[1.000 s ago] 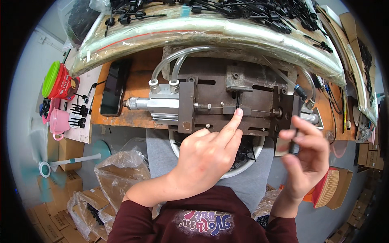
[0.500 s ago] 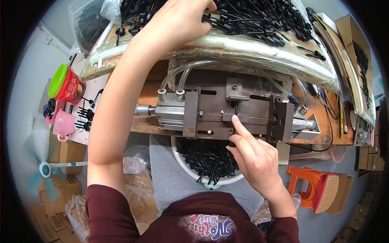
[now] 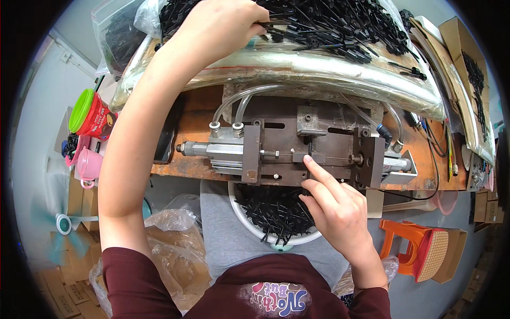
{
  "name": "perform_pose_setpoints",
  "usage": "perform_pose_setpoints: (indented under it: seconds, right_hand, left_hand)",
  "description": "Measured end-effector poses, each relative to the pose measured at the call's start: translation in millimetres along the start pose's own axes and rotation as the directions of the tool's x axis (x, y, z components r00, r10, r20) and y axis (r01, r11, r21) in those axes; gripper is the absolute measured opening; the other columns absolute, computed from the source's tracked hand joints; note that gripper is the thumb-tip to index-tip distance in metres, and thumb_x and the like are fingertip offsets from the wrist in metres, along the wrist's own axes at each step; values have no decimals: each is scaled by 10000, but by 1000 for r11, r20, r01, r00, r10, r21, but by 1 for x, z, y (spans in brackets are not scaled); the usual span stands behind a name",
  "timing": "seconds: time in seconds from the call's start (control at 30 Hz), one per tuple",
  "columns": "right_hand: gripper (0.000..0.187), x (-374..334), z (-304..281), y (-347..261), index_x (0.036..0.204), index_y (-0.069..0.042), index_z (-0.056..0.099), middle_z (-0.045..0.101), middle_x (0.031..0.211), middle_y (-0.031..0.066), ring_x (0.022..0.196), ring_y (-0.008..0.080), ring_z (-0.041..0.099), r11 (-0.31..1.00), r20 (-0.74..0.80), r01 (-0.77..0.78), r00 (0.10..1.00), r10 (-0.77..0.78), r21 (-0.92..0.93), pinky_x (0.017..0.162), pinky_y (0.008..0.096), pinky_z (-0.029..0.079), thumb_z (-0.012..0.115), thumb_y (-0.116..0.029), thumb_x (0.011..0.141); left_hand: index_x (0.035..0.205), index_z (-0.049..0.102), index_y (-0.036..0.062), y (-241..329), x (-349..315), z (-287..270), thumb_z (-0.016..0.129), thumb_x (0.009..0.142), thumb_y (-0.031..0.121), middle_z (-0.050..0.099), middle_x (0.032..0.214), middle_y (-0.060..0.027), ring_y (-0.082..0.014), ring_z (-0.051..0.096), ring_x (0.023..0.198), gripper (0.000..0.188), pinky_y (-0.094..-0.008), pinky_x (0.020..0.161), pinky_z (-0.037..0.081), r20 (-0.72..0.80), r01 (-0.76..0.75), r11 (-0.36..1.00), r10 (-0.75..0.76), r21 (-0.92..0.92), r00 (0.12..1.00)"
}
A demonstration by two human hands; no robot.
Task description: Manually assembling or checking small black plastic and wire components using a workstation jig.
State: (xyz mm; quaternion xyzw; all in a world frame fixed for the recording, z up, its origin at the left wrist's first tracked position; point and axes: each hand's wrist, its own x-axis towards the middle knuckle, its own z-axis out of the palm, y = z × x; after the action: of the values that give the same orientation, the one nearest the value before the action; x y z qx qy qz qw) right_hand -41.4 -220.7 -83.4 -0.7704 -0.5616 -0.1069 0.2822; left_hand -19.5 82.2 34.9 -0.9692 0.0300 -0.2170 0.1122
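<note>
Head view: left hand (image 3: 212, 24) pinches thin black pins (image 3: 329, 26), light, stiff, best held mid-shaft; right hand (image 3: 340, 212), fingers loose, presses the press (image 3: 308, 154).

Metal press (image 3: 297, 154) on wooden workbench (image 3: 196, 114)

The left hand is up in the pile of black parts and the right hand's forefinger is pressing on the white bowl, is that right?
Not quite. In the head view the right hand points its forefinger onto the metal fixture, not the white bowl below. The left hand is in the black parts.

Left hand (image 3: 223, 26) outstretched, right hand (image 3: 334, 207) pointing
</note>
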Motion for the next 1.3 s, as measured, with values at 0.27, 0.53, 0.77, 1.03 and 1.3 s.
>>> perform_pose_setpoints:
  seconds: [0.27,0.53,0.77,1.03,1.3]
  right_hand:
    - [322,14,-21,-5,1021,-9,675,680,1098,123,661,154,635,936,-137,-176,964,226,305,606,277,533,821,-51,737]
    - [316,11,-24,1,1040,-4,674,687,962,113,648,130,609,924,-191,-162,952,238,346,552,237,477,789,10,746]
    - [491,7,-32,-14,1249,81,536,646,1085,181,825,173,690,253,-22,-120,869,494,960,708,254,568,726,96,797]
    - [441,-21,-37,-2,1090,99,642,651,1077,184,896,190,699,15,275,-297,903,331,955,745,255,584,805,127,681]
    - [402,-44,-23,12,943,35,691,629,1168,219,982,260,684,192,23,-92,943,333,977,843,343,579,885,38,591]
  left_hand:
    - [921,724,20,9,-18,-19,673,845,149,692,860,-104,-286,684,803,158,-366,721,548,-140,-67,996,58,-62,989]
    - [1009,720,-20,27,-29,-55,615,852,97,698,917,-148,-300,662,919,222,-371,836,522,-67,193,977,-188,85,980]
    - [968,680,20,101,-79,-47,649,760,-17,634,854,-100,-257,654,743,213,-343,652,530,-176,-169,878,99,-448,979]
    - [989,706,17,152,-124,-29,638,663,141,642,924,-78,-237,664,843,355,-311,638,548,-246,-245,859,145,-449,958]
    - [1071,702,-25,135,-148,-17,652,758,-95,689,986,-126,-247,682,882,325,-302,708,553,-279,-12,877,-140,-480,950]
